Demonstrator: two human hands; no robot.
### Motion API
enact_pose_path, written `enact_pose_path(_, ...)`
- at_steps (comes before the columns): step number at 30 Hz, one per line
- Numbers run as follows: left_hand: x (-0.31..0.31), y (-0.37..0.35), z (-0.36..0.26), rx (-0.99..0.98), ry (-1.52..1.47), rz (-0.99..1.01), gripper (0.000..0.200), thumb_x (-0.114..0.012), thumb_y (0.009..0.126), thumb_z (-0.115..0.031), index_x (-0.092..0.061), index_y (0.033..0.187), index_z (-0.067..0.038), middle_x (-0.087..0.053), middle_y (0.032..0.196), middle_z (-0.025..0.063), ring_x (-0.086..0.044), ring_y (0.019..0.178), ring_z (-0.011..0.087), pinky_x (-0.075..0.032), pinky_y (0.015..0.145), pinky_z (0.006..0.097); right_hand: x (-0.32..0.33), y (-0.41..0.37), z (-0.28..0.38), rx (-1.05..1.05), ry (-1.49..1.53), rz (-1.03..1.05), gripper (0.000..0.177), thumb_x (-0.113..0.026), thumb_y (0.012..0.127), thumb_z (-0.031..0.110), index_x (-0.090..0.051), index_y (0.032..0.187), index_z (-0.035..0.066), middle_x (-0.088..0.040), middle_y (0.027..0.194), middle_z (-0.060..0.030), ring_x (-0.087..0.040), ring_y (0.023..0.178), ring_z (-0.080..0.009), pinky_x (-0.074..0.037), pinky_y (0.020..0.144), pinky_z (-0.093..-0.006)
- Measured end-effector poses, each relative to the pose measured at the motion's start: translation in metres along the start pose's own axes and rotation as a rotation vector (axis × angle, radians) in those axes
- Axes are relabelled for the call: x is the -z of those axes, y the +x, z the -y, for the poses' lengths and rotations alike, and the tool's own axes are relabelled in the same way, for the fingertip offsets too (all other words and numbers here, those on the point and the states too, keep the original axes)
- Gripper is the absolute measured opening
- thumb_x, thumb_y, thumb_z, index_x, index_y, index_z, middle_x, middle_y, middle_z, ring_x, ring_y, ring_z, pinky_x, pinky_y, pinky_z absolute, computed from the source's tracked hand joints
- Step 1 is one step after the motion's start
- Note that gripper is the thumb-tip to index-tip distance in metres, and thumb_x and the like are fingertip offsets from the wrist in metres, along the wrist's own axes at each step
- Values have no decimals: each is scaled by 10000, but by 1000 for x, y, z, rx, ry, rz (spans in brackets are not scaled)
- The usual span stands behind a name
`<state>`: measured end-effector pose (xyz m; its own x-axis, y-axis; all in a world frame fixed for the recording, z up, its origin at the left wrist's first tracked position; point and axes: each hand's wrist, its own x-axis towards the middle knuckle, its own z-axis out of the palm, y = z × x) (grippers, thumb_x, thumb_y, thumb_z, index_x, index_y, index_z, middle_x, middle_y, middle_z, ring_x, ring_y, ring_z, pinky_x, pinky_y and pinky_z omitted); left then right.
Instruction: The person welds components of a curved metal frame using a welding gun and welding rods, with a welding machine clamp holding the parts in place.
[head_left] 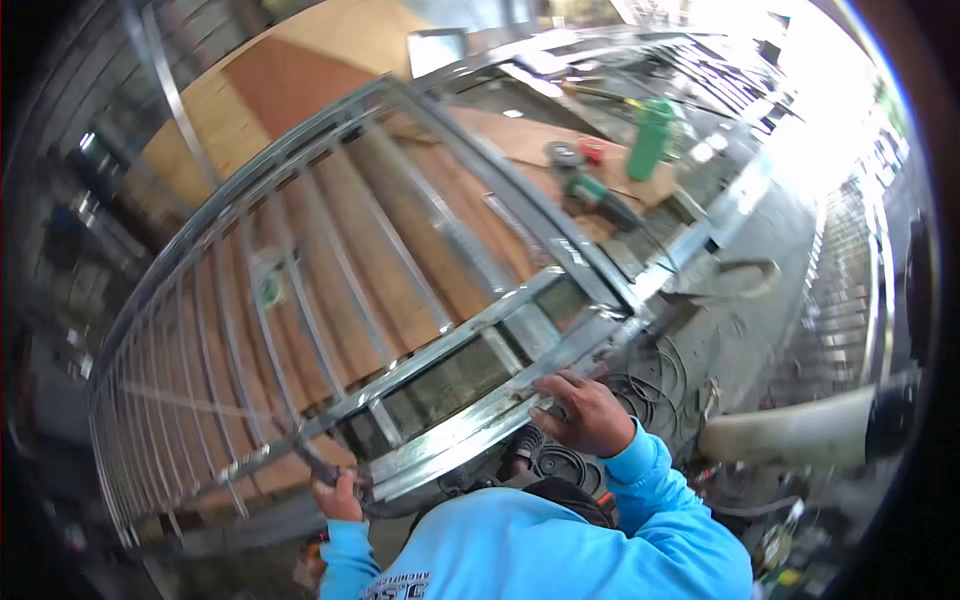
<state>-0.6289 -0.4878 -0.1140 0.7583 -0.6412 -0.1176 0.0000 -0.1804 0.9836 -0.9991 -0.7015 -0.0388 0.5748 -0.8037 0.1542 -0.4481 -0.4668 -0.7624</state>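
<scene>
Metal grille frame (525,208) made of bars and rails stretches from nine o'clock to past the middle of the view, lying slantwise over wooden boards (455,205). At seven o'clock the person's left hand (341,497) curls its fingers around the end of a dark rod-shaped piece (318,463); what that piece is, blur leaves unclear. At about half past four the right hand (588,412) rests at a shiny near rail (455,445), fingers loosely extended over its edge with the thumb apart, clasping nothing visible. That rail runs between the two hands, beside the grille frame's lower side; whether they are joined I cannot tell. At two o'clock a green-and-grey power tool (598,200) lies beyond the frame's corner, near a red item (592,151), with a green bottle (652,140) upright just beside them. Dark cables (652,392) coil on the floor at four o'clock, near a thick whitish cylinder (785,432). Plywood panels (290,80) stand at eleven o'clock, behind the frame.
</scene>
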Motion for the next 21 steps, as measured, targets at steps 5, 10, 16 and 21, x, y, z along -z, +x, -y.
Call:
enact_pose_path(5, 1, -6, -11, 48, 385, -19, 310, -724, 832, -278, -717, 990, -12, -702, 1037, 121, -664, 822, 223, -536, 773, 416, -12, 13, 10, 13, 108, 149, 394, -762, 826, 147, -631, 1172, 11, -665, 1038, -211, -669, 892, -405, -556, 758, -449)
enact_pose_path(10, 2, 6, 10, -137, 242, 60, 457, -717, 824, -226, -628, 1219, -13, -697, 1095, 113, -635, 1004, 223, -497, 936, 389, -31, 13, 20, 50, 84, 302, 389, -732, 802, 54, -629, 1173, 2, -670, 1003, -201, -673, 793, -343, -542, 711, -393)
enact_pose_path(16, 0, 7, 8, -139, 267, 25, 496, -693, 802, -293, -631, 1197, -1, -692, 1082, 274, -656, 1027, 436, -508, 927, 467, -68, 30, 66, 282, 11, 412, 357, -727, 831, 102, -630, 1149, -26, -673, 922, -162, -655, 742, -247, -517, 693, -363)
enact_pose_path(21, 28, -25, -19, -127, -46, 123, 599, -674, 817, -209, -522, 1358, -1, -674, 1094, 182, -637, 1000, 252, -495, 931, 392, -110, 22, 137, 426, -63, 451, 337, -712, 878, 164, -639, 1145, -29, -665, 893, -154, -650, 764, -248, -519, 726, -350)
